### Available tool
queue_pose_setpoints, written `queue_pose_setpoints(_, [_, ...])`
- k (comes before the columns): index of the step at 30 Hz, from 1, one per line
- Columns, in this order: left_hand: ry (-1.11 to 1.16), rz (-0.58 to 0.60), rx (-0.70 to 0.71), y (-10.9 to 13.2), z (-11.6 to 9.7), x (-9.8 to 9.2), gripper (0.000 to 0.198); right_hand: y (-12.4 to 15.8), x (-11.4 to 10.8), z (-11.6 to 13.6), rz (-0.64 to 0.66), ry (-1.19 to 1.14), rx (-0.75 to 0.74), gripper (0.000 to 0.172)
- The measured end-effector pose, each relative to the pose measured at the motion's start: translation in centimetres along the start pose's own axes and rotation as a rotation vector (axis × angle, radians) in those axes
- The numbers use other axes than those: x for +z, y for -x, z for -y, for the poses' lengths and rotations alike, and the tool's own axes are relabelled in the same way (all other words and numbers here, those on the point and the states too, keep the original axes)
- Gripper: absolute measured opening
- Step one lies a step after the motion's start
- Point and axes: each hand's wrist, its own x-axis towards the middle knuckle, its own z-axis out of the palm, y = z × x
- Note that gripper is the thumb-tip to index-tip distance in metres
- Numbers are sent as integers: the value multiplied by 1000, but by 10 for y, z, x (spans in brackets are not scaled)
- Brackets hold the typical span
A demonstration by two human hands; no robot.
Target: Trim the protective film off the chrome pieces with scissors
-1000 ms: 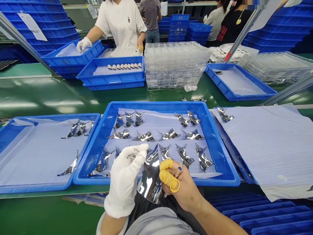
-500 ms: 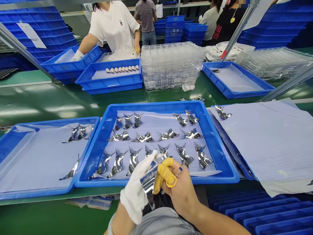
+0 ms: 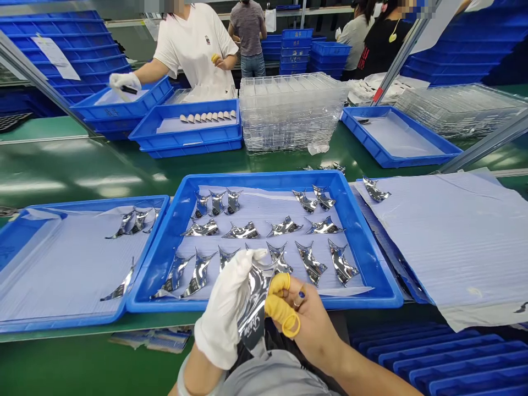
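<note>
A curved, mirror-bright chrome trim piece [image 3: 254, 308] with light lettering near its lower end is held up close to my body. My left hand [image 3: 223, 308], in a white glove, is closed around its left side and upper end. My right hand [image 3: 307, 319], bare except for yellow finger cots [image 3: 279, 305] and a ring with a blue stone, has its fingers curled at the piece's right edge. Just beyond both hands lies a blue tray [image 3: 264, 304] lined with white sheet, where similar chrome pieces [image 3: 313, 261] rest in rows.
At left, another blue tray [image 3: 53, 328] holds several chrome pieces. White sheets [image 3: 454, 236] cover the right side, with one chrome piece [image 3: 375, 190] on them. Across the bench are clear plastic trays [image 3: 291, 118] and a co-worker [image 3: 193, 49] holding a dark part. Stacked blue trays [image 3: 449, 352] sit lower right.
The chrome piece has turned in my hands, so its broad face and lettering now show. My left hand has shifted slightly left. The co-worker's gloved hand has risen from a tray with a dark part.
</note>
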Motion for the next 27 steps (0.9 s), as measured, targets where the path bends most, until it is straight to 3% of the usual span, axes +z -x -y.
queue_pose_setpoints(4, [159,48,-39,4,-9,-10,27,3,-7,-1,72,142,-80,39])
queue_pose_setpoints(8, [111,8,41,8,-11,-15,26,1,-14,-5,82,223,-187,35])
queue_pose_setpoints(14, [40,-32,186,14,-15,-14,23,-3,-23,-10,129,241,-200,42])
queue_pose_setpoints(20, [20,14,287,16,-13,-20,14,-7,-31,-16,142,275,-197,45])
queue_pose_setpoints(27, [-72,18,335,19,-10,-25,15,-8,-35,-11,120,445,-354,36])
